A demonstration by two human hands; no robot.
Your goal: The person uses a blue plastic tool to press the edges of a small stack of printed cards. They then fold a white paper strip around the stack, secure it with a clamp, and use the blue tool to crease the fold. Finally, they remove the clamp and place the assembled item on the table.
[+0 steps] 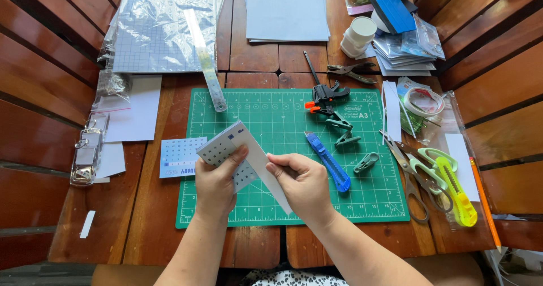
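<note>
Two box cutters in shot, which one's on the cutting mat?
The blue box cutter, lying on the green cutting mat beside the right hand. The yellow-green box cutter lies off the mat, by the scissors.

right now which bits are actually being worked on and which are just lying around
In hand:
left hand and right hand holding the printed grid card with its white strip, over the green cutting mat

Lying about:
blue utility knife
scissors
clear ruler
tape roll
pliers
</note>
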